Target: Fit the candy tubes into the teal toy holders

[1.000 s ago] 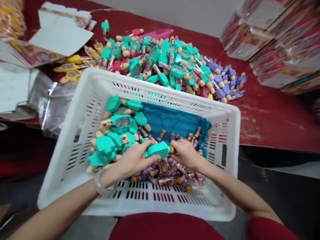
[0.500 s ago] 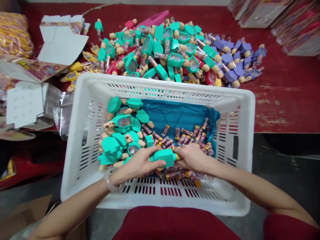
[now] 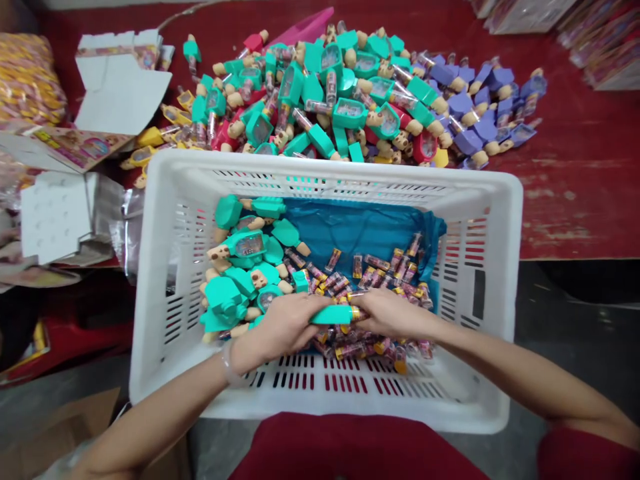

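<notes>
My left hand (image 3: 284,325) is closed around a teal plastic toy case (image 3: 334,315), held edge-on over the basket. At the case's right end, my right hand (image 3: 387,315) pinches a small tube with a yellow end (image 3: 356,313), mostly hidden by the fingers. The two pieces meet between my hands; whether they are locked together I cannot tell. Below lie many clear tubes with yellow caps (image 3: 357,267) and pinkish contents. Teal cases with tan, brown-spotted ends (image 3: 249,245) fill the left side of the white basket (image 3: 330,160).
Blue plastic sheeting (image 3: 345,230) lines part of the basket. Behind it, a heap of teal, red, yellow and purple toys (image 3: 345,113) covers the red table (image 3: 575,180). White cartons (image 3: 55,217) stand at left, and packaged goods (image 3: 615,60) at the far right.
The teal case has rolled in my left hand, from its broad side showing to a narrow edge. Both hands stay together at the same spot, and the view has shifted slightly.
</notes>
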The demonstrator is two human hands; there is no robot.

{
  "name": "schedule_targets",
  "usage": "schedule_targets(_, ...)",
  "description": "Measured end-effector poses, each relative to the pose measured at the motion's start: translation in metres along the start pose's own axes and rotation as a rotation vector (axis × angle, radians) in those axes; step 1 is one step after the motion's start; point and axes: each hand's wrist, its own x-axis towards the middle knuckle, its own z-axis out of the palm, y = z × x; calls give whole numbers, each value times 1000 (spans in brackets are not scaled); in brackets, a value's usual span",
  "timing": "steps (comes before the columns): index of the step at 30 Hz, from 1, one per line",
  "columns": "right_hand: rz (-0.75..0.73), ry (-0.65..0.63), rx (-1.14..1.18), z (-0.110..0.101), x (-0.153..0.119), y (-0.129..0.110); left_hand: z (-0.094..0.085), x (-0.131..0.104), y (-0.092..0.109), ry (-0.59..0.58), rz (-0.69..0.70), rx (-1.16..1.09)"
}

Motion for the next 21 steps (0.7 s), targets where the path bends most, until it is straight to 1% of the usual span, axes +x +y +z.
schedule_targets(1,-10,-81,83,0,1,2,0,-1,1,29,89,120)
schedule_targets(2,-28,-132,132,0,2,3,0,-1,1,49,146,195)
schedule_targets(3,-41,-129,134,0,4,3,0,-1,1,62,146,222)
schedule_targets(4,-44,-71,82,1,5,3,-1,-1,1,62,90,202)
schedule_targets(5,-40,30,-14,3,7,2,-3,-1,1,40,4,146)
schedule_targets(7,-25,227,-228,9,9,-1,-6,-1,2,-50,-158,-13)
schedule_targets(8,-11,273,-297,12,9,-2,-7,-1,3,-84,-191,-59)
schedule_targets(9,5,268,-317,16,9,-3,-7,-2,4,-94,-171,-54)
schedule_targets(10,16,216,-289,18,9,-3,-6,-4,5,-76,-109,5)
schedule_targets(13,-12,-88,-36,19,9,0,0,-8,8,42,133,286)
schedule_targets(14,-24,-147,18,17,9,1,1,-8,9,65,174,333)
schedule_targets(15,-22,-141,20,14,10,2,1,-8,8,86,166,337)
schedule_targets(16,-10,-66,-31,12,10,2,0,-7,8,95,111,298)
schedule_targets(17,-1,53,-119,11,11,1,-2,-6,7,78,33,227)
schedule_targets(18,2,175,-214,10,12,1,-4,-5,6,29,-48,137)
schedule_targets(19,-1,262,-292,11,12,0,-7,-3,5,-40,-114,45)
schedule_targets(20,-3,297,-340,12,13,-1,-9,-2,3,-107,-151,-27)
schedule_targets(21,0,279,-356,13,13,-2,-11,-2,2,-153,-151,-58)
